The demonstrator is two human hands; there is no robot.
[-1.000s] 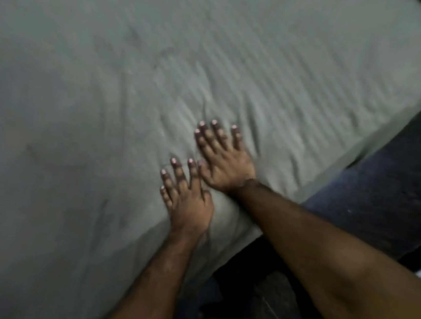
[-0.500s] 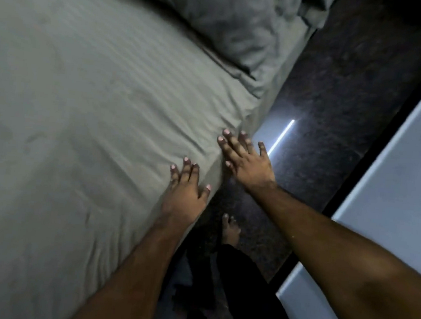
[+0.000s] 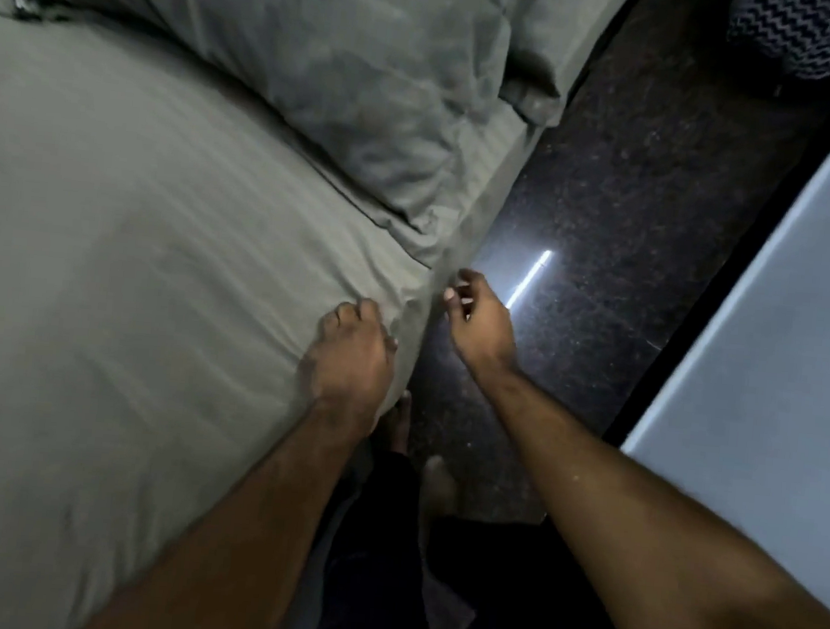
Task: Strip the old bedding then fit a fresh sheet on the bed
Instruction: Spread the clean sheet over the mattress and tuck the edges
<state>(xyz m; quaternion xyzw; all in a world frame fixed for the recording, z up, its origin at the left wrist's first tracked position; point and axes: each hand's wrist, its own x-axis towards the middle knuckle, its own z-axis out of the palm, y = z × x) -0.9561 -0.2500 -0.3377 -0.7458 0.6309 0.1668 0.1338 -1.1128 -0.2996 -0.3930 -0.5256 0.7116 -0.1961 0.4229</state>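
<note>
Grey-green sheet covers bed; left hand bunches cloth at mattress edge, grip clamped on it. Right hand just beside edge, fingers loosely curled, holding nothing. Pillow beyond.

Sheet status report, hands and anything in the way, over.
Left hand gripping the sheet at the bed edge. Right hand beside the edge, grip unclear. Pillow on the sheet ahead.

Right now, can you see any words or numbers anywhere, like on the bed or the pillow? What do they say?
There are no words or numbers to read here.
The small dark tag-like thing on the sheet beside the pillow: too small and blurred to read.
The zigzag cloth in the far corner: only a pattern, no letters.
</note>
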